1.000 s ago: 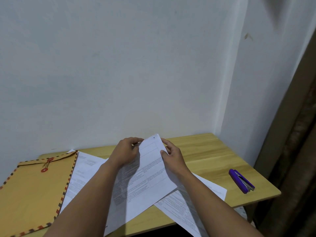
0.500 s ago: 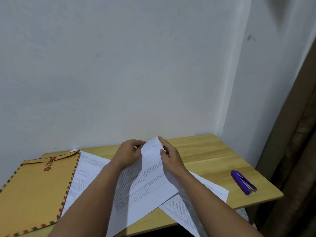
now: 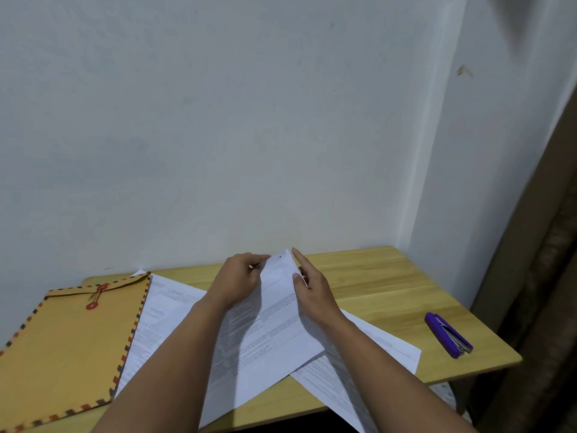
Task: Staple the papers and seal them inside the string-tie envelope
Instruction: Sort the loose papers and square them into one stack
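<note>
A printed white sheet (image 3: 274, 320) is lifted at its far end above the wooden table (image 3: 368, 276). My left hand (image 3: 240, 278) pinches its top left edge. My right hand (image 3: 309, 282) holds the right edge with the thumb on the paper and the forefinger stretched straight. Another sheet (image 3: 159, 320) lies flat to the left and a third (image 3: 374, 348) pokes out at the right, under my right forearm. The yellow string-tie envelope (image 3: 65, 348) with a striped border and red buttons lies at the far left. A purple stapler (image 3: 449, 334) rests near the right edge.
The table stands in a corner, with white walls (image 3: 249, 120) behind and to the right. A brown curtain or panel (image 3: 537, 276) hangs at the far right. The table's front edge runs just below the papers.
My hands have drawn closer together at the top of the lifted sheet, narrowing its upper end. My right forefinger has straightened. The view has shifted slightly.
</note>
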